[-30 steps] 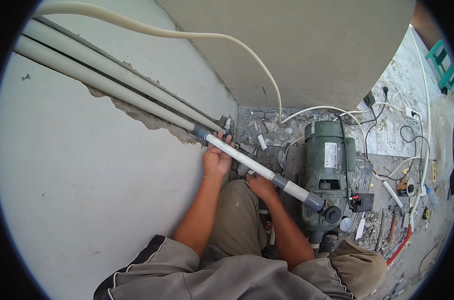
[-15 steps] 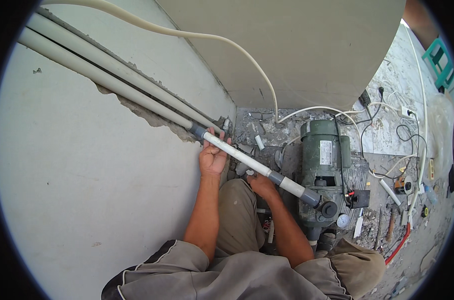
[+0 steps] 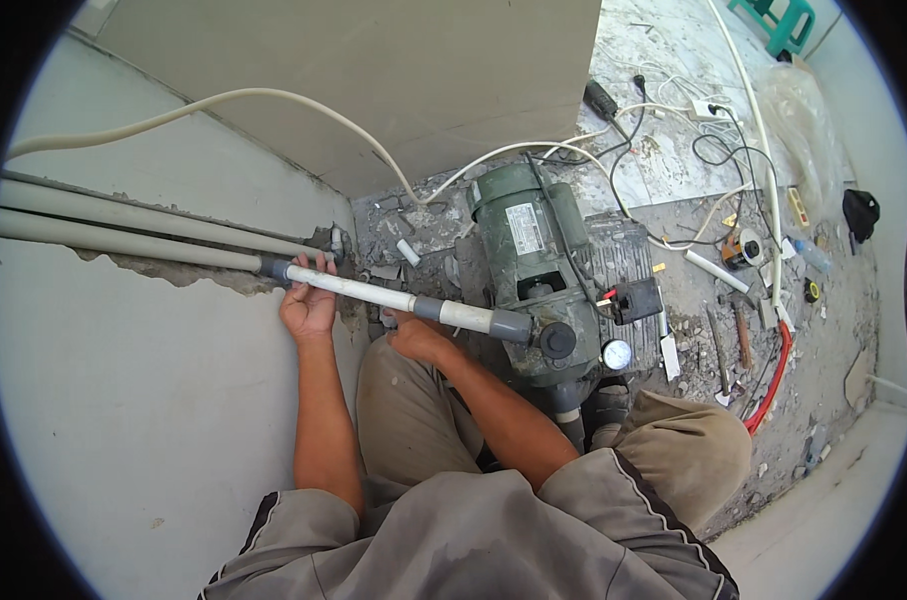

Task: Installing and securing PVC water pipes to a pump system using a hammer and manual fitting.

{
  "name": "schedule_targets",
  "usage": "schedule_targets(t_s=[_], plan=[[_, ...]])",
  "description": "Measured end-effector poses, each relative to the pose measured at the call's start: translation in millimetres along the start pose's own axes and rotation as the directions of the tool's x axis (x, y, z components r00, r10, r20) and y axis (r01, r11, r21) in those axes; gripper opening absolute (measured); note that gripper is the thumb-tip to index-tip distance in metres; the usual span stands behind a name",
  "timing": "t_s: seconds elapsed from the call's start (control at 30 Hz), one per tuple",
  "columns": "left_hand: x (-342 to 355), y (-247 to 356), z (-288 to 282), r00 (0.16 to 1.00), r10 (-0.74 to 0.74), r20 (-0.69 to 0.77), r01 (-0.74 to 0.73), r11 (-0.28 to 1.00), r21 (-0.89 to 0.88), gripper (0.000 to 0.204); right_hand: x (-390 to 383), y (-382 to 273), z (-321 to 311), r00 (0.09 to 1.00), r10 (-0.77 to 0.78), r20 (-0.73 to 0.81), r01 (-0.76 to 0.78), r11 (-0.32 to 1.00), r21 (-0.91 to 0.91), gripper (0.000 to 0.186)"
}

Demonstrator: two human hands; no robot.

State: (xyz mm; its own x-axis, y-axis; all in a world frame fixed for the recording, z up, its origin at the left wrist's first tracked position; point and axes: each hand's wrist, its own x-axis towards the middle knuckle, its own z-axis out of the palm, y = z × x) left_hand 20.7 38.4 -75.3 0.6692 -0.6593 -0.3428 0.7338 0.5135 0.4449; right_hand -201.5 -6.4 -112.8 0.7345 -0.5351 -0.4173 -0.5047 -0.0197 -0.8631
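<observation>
A white pipe (image 3: 359, 288) slants from a grey coupling (image 3: 274, 268) at the wall to a second grey coupling (image 3: 429, 308) and on to the green water pump (image 3: 524, 235). My left hand (image 3: 309, 308) is closed round the pipe from below near the wall end, palm up, its fingertips showing above the pipe. My right hand (image 3: 421, 337) is closed just below the pipe, beside my knee. A small pale thing shows at its fingertips, too little to name. A grey elbow (image 3: 512, 326) joins the pipe to the pump's front.
Two long pipes (image 3: 134, 238) lie in a broken wall groove. A cream hose (image 3: 274, 92) runs along the wall and behind the pump. Rubble covers the floor. At right lie a pressure gauge (image 3: 617, 354) on the pump, an orange tape roll (image 3: 742, 248), tools and a red hose (image 3: 774, 380).
The view has turned to the right, so the pump, pipe and hands appear further left. My left hand stays at the pipe; my right hand stays below it.
</observation>
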Motion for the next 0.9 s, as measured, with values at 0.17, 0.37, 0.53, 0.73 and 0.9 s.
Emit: schedule_targets(t_s=[0.17, 0.37, 0.53, 0.73, 0.9], plan=[[4, 15, -3, 0.999, -0.011, -0.038, 0.012, 1.0, 0.026, 0.046, -24, -36, -21, 0.947, -0.125, 0.296, 0.201, 0.949, -0.243, 0.033], [10, 5, 0, 0.991, 0.017, -0.135, -0.007, 0.997, 0.075, 0.038, -90, -131, -68, 0.801, -0.208, 0.562, 0.389, 0.894, -0.224, 0.027], [28, 24, -22, 0.991, -0.11, 0.075, 0.111, 0.994, 0.001, 0.038, -142, -211, -192, 0.778, -0.568, 0.269, 0.627, 0.672, -0.394, 0.031], [31, 16, -14, 0.998, -0.062, -0.019, 0.063, 0.997, 0.044, 0.043, -250, -86, -415, 0.821, -0.465, -0.331, 0.115, 0.703, -0.702, 0.046], [30, 16, -12, 0.996, -0.064, 0.063, 0.058, 0.995, 0.084, 0.064, -381, 166, -429, 0.638, 0.071, -0.766, -0.355, 0.911, -0.211, 0.043]])
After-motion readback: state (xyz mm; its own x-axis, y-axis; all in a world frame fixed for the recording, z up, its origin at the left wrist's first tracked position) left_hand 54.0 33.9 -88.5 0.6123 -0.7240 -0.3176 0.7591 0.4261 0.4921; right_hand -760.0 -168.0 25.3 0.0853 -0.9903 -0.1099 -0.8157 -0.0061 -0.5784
